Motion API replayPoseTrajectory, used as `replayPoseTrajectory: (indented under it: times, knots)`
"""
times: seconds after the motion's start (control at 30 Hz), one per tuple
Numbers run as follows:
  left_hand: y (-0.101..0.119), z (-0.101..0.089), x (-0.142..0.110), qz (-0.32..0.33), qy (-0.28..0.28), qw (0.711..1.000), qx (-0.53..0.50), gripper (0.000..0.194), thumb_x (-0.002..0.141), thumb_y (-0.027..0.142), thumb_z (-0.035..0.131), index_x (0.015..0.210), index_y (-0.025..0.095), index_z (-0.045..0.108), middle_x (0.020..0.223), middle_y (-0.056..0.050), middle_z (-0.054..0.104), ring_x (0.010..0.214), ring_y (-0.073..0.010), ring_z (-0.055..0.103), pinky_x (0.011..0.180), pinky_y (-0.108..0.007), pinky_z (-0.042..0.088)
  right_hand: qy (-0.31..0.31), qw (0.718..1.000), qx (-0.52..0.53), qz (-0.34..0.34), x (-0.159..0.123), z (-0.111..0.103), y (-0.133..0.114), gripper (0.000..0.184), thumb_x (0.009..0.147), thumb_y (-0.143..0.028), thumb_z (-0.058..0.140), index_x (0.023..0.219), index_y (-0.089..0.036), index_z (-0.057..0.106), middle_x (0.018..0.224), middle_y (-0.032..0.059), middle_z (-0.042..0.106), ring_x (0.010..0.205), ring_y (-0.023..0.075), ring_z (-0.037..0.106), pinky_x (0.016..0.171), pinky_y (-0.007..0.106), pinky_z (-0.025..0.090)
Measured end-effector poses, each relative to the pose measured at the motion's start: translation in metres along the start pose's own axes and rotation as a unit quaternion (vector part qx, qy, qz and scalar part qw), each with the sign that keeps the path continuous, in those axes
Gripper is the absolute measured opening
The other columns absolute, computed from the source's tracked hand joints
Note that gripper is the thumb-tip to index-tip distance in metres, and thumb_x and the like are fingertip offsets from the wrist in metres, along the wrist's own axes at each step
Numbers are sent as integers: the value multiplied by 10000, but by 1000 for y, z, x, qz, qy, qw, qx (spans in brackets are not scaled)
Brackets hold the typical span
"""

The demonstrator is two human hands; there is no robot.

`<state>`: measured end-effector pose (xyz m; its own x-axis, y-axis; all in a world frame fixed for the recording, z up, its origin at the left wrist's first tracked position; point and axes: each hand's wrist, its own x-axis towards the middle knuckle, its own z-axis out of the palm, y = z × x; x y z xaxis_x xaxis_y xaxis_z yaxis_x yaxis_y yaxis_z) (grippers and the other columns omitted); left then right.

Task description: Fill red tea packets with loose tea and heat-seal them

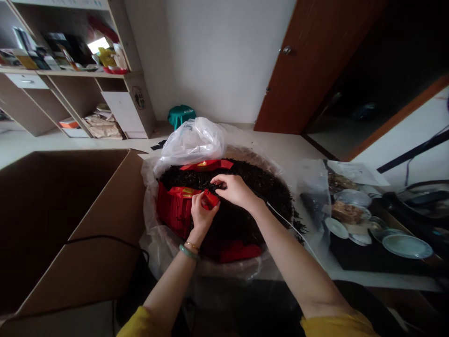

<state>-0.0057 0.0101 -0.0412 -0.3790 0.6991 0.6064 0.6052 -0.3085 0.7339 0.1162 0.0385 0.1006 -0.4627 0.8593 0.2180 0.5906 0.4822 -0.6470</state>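
Fingers of the left hand [203, 210] pinch a red packet [209, 200] open while the right hand [229, 189] pinches dark leaves [215, 186] above it

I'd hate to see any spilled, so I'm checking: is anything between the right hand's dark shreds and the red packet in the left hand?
Nothing visible blocks that short gap. The right hand has dark shreds at its fingers, close beside the red packet in the left hand.
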Motion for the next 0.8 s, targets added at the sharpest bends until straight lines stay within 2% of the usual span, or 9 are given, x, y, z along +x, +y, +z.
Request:
replayPoseTrajectory:
  times: [0.13, 0.23, 0.33, 0.47, 0.6, 0.67, 0.8]
  knots:
    - [1, -1, 0, -1, -2, 1000, -4, 471, 626, 279, 763, 1042, 182, 563, 917, -46, 565, 760, -179, 577, 729, -332, 516, -27, 998, -52, 8, -2, 0, -7, 336, 722, -13, 587, 989, -188, 692, 968, 39, 728, 906, 170, 666, 848, 276, 490]
    - [1, -1, -1, -2, -5, 1000, -4, 469, 629, 269, 754, 1046, 180, 558, 920, -47, 564, 750, -176, 574, 724, -331, 516, -46, 993, -112, 16, -2, 2, -10, 263, 740, -43, 600, 938, -178, 710, 938, 59, 732, 928, 207, 658, 875, 312, 480]
    - [1, 0, -1, -3, -5, 1000, -5, 472, 629, 266, 750, 1050, 186, 552, 920, -43, 563, 731, -167, 568, 717, -328, 516, -38, 995, -87, 22, -2, 4, -8, 258, 746, -55, 600, 943, -185, 703, 958, 56, 708, 849, 174, 660, 819, 286, 499]
    - [0, 0, -2, -5, -6, 1000, -10, 477, 615, 238, 749, 1043, 190, 546, 893, -31, 556, 684, -152, 554, 689, -315, 513, -23, 1000, -1, 22, -4, 7, -2, 405, 745, -28, 567, 1121, -165, 631, 1124, 81, 602, 740, 96, 634, 726, 235, 520]
    - [-2, -1, -3, 4, -22, 1000, -13, 494, 596, 193, 741, 1049, 204, 543, 913, -31, 557, 717, -160, 566, 685, -310, 513, -79, 994, -45, -56, -6, 9, 2, 644, 656, -64, 690, 1273, -168, 540, 1243, 109, 531, 1012, 182, 592, 910, 322, 480]
    - [-2, 0, -3, 5, -22, 1000, -12, 485, 598, 192, 738, 1043, 206, 545, 904, -27, 556, 723, -162, 566, 689, -309, 512, -86, 989, -84, -84, -5, 9, 4, 539, 684, -56, 673, 1208, -156, 597, 1199, 104, 580, 1069, 203, 565, 971, 354, 434]
    - [-2, 0, -3, 0, -14, 1000, -9, 455, 621, 212, 726, 1039, 194, 546, 922, -38, 556, 757, -169, 574, 717, -313, 511, -46, 990, -119, -65, -4, 8, 6, 225, 768, -53, 607, 931, -165, 713, 996, 69, 684, 935, 179, 608, 909, 328, 448]
